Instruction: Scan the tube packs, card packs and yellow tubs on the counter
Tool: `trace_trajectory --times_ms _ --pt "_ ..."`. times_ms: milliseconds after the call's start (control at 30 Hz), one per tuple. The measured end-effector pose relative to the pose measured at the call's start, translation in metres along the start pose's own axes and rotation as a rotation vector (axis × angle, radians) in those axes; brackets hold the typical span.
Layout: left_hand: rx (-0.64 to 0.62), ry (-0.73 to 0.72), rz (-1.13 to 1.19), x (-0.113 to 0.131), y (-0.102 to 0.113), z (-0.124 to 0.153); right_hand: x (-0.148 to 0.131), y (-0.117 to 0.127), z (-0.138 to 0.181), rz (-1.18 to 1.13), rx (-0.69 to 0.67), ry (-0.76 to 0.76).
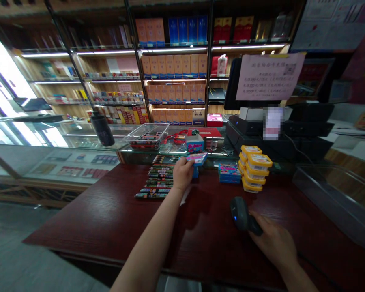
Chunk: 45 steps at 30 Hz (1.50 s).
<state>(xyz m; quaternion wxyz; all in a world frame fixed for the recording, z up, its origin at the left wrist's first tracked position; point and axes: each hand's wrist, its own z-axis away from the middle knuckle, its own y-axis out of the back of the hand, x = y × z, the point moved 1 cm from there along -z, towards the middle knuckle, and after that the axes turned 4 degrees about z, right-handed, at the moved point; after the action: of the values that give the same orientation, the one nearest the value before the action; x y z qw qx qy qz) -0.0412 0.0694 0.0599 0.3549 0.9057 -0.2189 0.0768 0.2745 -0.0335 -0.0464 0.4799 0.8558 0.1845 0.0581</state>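
A flat blue packet (200,158) with pink printing is near the centre of the frame, its near left end pinched in the person's left hand (183,172), thumb on top and fingers closed. The packet lies almost level; more blue shows just below it, partly hidden by the hand. At the lower right, the person's right hand (272,239) is wrapped around the handle of a dark handheld scanner (239,213), whose head points to the upper left and shows a small blue light.

Just left of the left hand, patterned pencil-like sticks (155,182) lie side by side on the dark red-brown counter (88,219). Right of centre sits a small stack of blue packets (229,173), near a stack of yellow-lidded tubs (255,172). A clear tray (334,198) takes up the right edge of the frame.

Behind the packet, on the glass counter across the middle, stand a blue printed box (195,145), a red strap (178,137) and a clear plastic container (147,138) with more sticks inside; a dark bottle (102,129) stands farther left. At the upper right, a pink sheet (269,77) covers much of a black monitor (232,85). Lit shelves (174,50) span the top, with rows of orange boxes (174,94) in their middle section.
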Motion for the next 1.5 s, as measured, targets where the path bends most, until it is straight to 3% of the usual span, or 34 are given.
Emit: trace_trajectory --times_ms 233,567,700,767,900,1000,1200,1267,1367,1500 --pt "-0.275 -0.01 -0.408 -0.036 -0.011 -0.005 0.0 -0.003 0.001 -0.017 0.006 -0.02" --pt "-0.259 0.073 -0.383 -0.043 -0.02 -0.009 0.0 -0.002 0.0 -0.031 -0.021 -0.04" --pt "-0.181 0.091 -0.315 -0.032 -0.018 -0.001 0.0 -0.002 -0.001 -0.06 -0.013 -0.052" --pt "-0.155 0.03 -0.251 -0.019 -0.023 0.006 -0.001 -0.001 -0.001 -0.07 -0.011 -0.058" --pt "-0.291 -0.178 -0.042 0.016 -0.051 0.019 -0.003 0.001 -0.003 -0.062 -0.029 -0.071" --pt "-0.394 -0.245 0.169 0.043 -0.081 0.02 -0.004 0.004 -0.004 -0.045 -0.053 -0.078" --pt "-0.318 -0.032 0.662 0.068 -0.134 0.012 -0.003 0.004 -0.006 -0.018 -0.036 -0.057" --pt "-0.293 -0.017 0.648 0.066 -0.141 0.012 -0.003 0.004 -0.007 -0.014 -0.039 -0.054" --pt "-0.247 -0.137 0.47 0.061 -0.139 0.015 -0.003 0.005 -0.007 -0.005 -0.056 -0.063" --pt "-0.328 -0.253 0.081 0.057 -0.126 0.013 -0.004 0.006 -0.008 0.001 -0.085 -0.073"
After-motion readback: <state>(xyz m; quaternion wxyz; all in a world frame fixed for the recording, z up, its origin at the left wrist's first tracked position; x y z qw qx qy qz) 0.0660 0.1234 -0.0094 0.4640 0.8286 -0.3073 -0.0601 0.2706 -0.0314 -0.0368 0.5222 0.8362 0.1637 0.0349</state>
